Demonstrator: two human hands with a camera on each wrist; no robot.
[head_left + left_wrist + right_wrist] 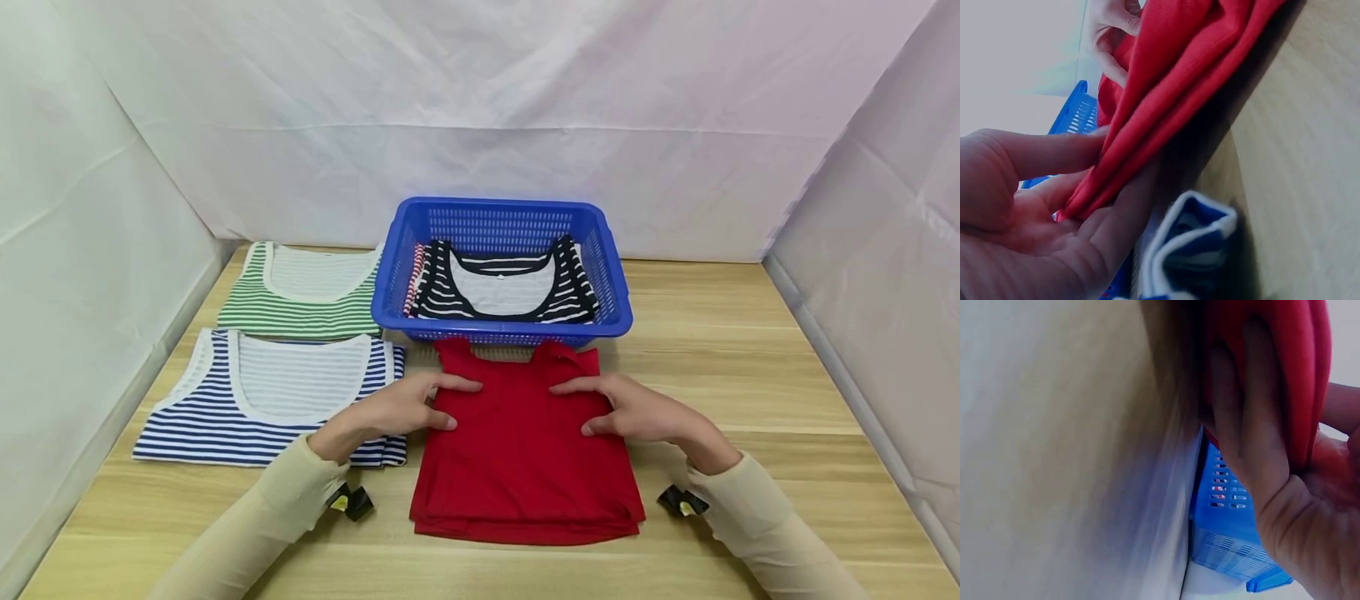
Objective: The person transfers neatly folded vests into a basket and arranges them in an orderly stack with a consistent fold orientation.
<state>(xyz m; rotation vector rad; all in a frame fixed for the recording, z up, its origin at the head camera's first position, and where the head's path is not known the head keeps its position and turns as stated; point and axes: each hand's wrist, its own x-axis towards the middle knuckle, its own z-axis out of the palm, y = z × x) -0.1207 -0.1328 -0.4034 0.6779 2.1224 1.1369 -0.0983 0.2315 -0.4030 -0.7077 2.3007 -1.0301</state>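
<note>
The folded red top [528,458] is held at both sides.

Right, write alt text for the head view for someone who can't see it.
A person's left hand and right hand grip a folded red top by its sides over a wooden table. Just beyond it, a blue basket holds striped clothing; a green-striped top and a blue-striped top lie to the left.

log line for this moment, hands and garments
left hand: grips red top, left side | right hand: grips red top, right side | blue basket: holds black-and-white striped top | at left: green-striped top, blue-striped top
</note>
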